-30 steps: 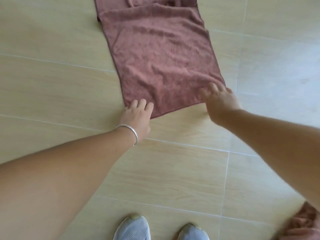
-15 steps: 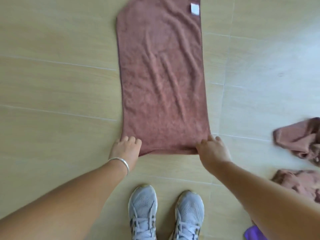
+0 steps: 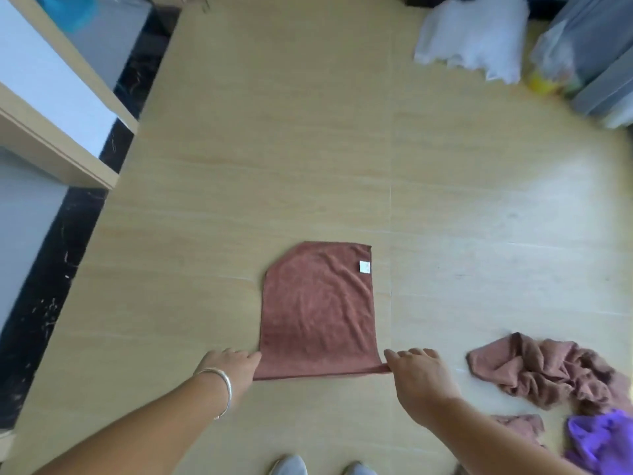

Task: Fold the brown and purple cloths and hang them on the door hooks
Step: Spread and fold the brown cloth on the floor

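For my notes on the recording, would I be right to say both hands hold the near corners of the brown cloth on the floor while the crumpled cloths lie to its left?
Not quite: in the head view the crumpled cloths lie right of the brown cloth, not left. The left hand and right hand do hold its near corners on the floor.

We see a pale wood-look floor (image 3: 308,149) filling most of the view. Along its left edge runs a dark speckled strip (image 3: 51,269) — beside it stand white panels with light wooden edges (image 3: 68,108). Far right, a crumpled white plastic bag (image 3: 472,39) lies on the floor, with a clear bag (image 3: 555,63) holding something yellow just beside it — against grey bins (image 3: 603,80). At the near edge, the toes of two grey shoes (image 3: 291,466) show.
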{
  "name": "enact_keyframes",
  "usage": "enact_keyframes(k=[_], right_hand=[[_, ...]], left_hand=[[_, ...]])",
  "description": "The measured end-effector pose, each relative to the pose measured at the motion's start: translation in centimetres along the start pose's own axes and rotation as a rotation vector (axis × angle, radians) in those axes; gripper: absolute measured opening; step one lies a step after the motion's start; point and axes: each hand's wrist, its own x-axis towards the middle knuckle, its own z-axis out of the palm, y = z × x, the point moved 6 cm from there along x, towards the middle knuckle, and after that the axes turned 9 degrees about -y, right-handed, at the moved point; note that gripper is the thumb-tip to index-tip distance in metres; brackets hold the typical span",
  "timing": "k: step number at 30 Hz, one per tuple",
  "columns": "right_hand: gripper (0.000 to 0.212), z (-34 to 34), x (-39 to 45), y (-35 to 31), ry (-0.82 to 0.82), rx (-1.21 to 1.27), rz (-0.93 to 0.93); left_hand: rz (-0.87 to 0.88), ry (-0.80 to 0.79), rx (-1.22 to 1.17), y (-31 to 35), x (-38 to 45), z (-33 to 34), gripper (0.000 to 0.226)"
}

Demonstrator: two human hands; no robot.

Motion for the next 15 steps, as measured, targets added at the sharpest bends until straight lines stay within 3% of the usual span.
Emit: enact_keyframes(k=[4, 10, 15], right_hand=[[0.037, -13.5, -0.9, 2.9, 0.192, 0.005, 0.045], [0.031, -33.2, -5.4, 6.5, 0.501, 0.006, 0.086], [0.031, -43.3, -10.4, 8.0, 0.728, 0.003, 0.102]], left_hand=[[-0.090, 0.149, -0.012, -4.3, -4.5, -12.6, 0.036], [-0.189, 0.502, -0.062, -10.1, -14.2, -31.0, 0.034], [-0.244, 0.785, -0.113, -12.7, -22.4, -40.0, 0.036]])
